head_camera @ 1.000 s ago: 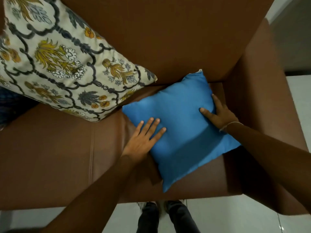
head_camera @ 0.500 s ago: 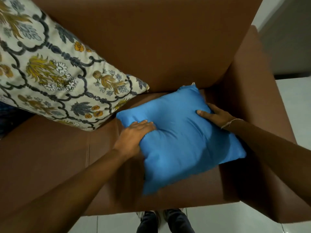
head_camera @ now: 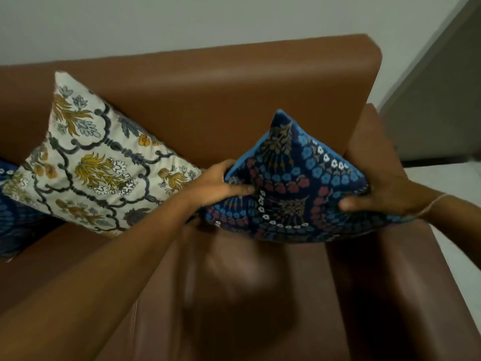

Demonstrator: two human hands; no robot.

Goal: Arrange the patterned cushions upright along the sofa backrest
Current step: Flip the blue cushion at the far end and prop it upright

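A dark blue cushion with a red, blue and white flower pattern is held above the brown sofa seat, one corner pointing up near the backrest. My left hand grips its left edge, thumb on the patterned face. My right hand grips its right edge next to the sofa armrest. A cream cushion with yellow and grey floral print leans against the backrest to the left. Part of another dark blue patterned cushion shows at the far left edge.
The brown leather seat lies below the held cushion. The right armrest stands close to my right hand. A pale wall rises behind the sofa, and light floor shows at the right.
The cushion lay flat with its plain blue side up; both hands have lifted it and turned it so its patterned face shows. The view has tilted upward.
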